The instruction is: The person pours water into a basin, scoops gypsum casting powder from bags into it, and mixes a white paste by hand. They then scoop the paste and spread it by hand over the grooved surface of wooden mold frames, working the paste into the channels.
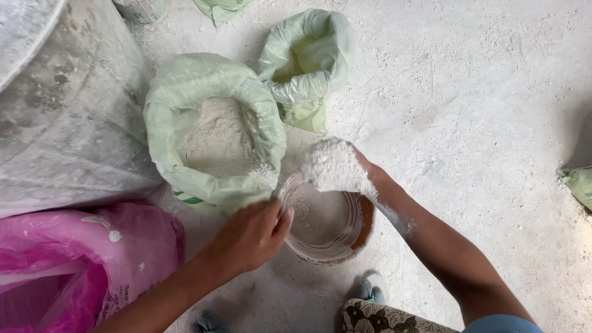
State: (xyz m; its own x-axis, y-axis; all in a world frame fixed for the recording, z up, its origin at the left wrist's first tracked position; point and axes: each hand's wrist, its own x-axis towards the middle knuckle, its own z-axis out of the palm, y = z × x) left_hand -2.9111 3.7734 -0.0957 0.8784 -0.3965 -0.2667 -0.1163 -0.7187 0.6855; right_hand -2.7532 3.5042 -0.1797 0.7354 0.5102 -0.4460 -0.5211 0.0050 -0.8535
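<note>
My right hand [338, 165] is caked in white powder and cupped around a heap of it, held over the far rim of a round brown tub [361, 237]. The tub stands on the floor and has a layer of the same powder inside. My left hand [251, 235] grips the tub's near left rim. Just left of the tub stands an open pale green sack [166, 111] with its mouth rolled down, filled with off-white powder.
A second, smaller green sack [320, 46] stands open behind. A large dusty white sack [68, 117] fills the left, with a pink plastic bag [92, 265] below it. Another green bag [579, 185] lies at the right edge. The concrete floor is dusted with powder. My feet show at the bottom.
</note>
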